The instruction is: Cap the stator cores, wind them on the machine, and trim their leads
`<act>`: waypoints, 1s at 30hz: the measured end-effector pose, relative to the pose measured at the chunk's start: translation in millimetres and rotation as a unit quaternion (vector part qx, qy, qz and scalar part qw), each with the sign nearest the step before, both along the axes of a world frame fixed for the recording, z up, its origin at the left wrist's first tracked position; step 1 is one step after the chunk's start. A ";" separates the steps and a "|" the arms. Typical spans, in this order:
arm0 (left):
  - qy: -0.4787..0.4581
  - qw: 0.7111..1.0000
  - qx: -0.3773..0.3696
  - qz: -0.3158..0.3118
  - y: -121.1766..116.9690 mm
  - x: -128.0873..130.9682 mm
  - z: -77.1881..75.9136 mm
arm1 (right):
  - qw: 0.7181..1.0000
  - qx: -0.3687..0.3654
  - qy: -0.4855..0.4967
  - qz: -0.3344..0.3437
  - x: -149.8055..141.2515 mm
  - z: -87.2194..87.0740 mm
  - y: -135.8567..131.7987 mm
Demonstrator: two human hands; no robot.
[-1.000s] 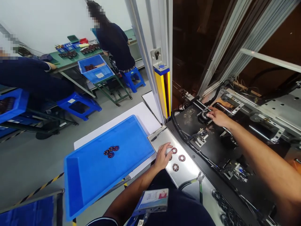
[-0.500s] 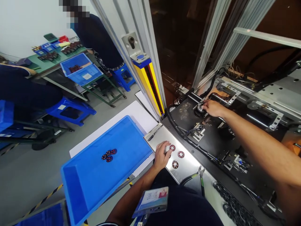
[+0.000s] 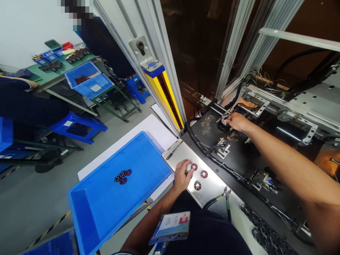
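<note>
My left hand (image 3: 182, 176) rests on the metal ledge (image 3: 176, 163), fingers curved and thumb apart. Partly under it lies a small ring-shaped part that looks like a wound motor stator. Beside its fingertips are more such stators (image 3: 204, 174), dark with red segments and pale centres. Over the machine bed, my right hand (image 3: 237, 122) has its fingertips pressed together at a round silver-and-black part (image 3: 224, 121) seated on a fixture. The fingers hide part of it. Several stators (image 3: 123, 174) lie grouped in the blue tray (image 3: 106, 209) at my left.
Cutting pliers (image 3: 226, 196) and a pen (image 3: 174, 151) lie on the ledge. Black round parts (image 3: 261, 226) line its near right end. Cables and small fixtures (image 3: 223, 149) cover the machine bed. A yellow light-curtain post (image 3: 166, 101) stands ahead. Two co-workers are at a green bench (image 3: 45, 76).
The view has shifted slightly. My right hand stays at the round part on the fixture, its fingers slightly lower over it. My left hand keeps its place among the stators.
</note>
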State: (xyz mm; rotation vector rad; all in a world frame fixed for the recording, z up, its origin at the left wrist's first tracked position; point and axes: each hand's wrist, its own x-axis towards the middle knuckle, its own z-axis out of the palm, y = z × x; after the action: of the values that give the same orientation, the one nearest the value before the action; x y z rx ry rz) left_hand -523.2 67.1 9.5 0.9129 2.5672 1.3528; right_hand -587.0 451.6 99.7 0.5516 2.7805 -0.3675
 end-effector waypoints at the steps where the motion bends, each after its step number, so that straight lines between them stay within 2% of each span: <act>1: 0.000 1.000 0.001 0.002 0.4 0.1 0.4 | 1.000 0.005 0.013 0.007 1.9 2.0 0.4; 7: -0.004 1.000 0.009 0.010 1.1 0.4 -0.4 | 0.985 0.048 0.133 0.096 37.3 19.5 -4.5; 10: -0.007 1.000 0.013 0.013 1.7 0.9 -0.8 | 0.977 0.053 0.139 0.152 54.1 21.7 -11.0; 13: -0.009 1.000 0.015 0.018 3.9 0.8 0.6 | 0.974 0.057 0.136 0.173 55.3 26.2 -17.9; 15: -0.011 1.000 0.018 0.019 4.8 -0.1 2.1 | 0.971 0.060 0.153 0.172 54.9 39.1 -24.0; 17: -0.016 1.000 0.021 0.016 3.8 -1.1 3.8 | 0.965 0.064 0.194 0.165 67.1 61.2 -33.9; 19: -0.024 0.999 0.027 0.015 0.2 -1.3 6.9 | 0.952 0.070 0.258 0.151 101.5 87.0 -50.4; 21: -0.029 0.999 0.038 0.021 -4.9 0.3 13.0 | 0.933 0.077 0.326 0.130 157.4 105.7 -75.7; 22: -0.031 0.998 0.045 0.025 -7.2 2.0 17.5 | 0.924 0.080 0.356 0.118 190.2 109.1 -91.4; 23: -0.032 0.998 0.054 0.029 -9.1 4.5 23.1 | 0.917 0.080 0.376 0.106 223.5 107.1 -108.2; 25: -0.034 0.997 0.071 0.025 -9.8 11.9 36.8 | 0.916 0.067 0.384 0.097 284.1 86.6 -140.5; 27: -0.037 0.995 0.087 0.002 -5.6 22.8 52.2 | 0.930 0.056 0.352 0.087 328.5 49.8 -165.0; 30: -0.050 0.992 0.105 -0.058 8.3 43.7 74.1 | 0.947 0.078 0.307 0.047 361.3 -7.6 -183.8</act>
State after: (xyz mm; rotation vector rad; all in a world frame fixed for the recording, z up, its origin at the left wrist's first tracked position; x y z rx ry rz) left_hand -479.6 75.4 83.6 0.9800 2.2939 1.6122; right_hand -225.8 267.8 92.1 0.3804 3.4472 -0.3456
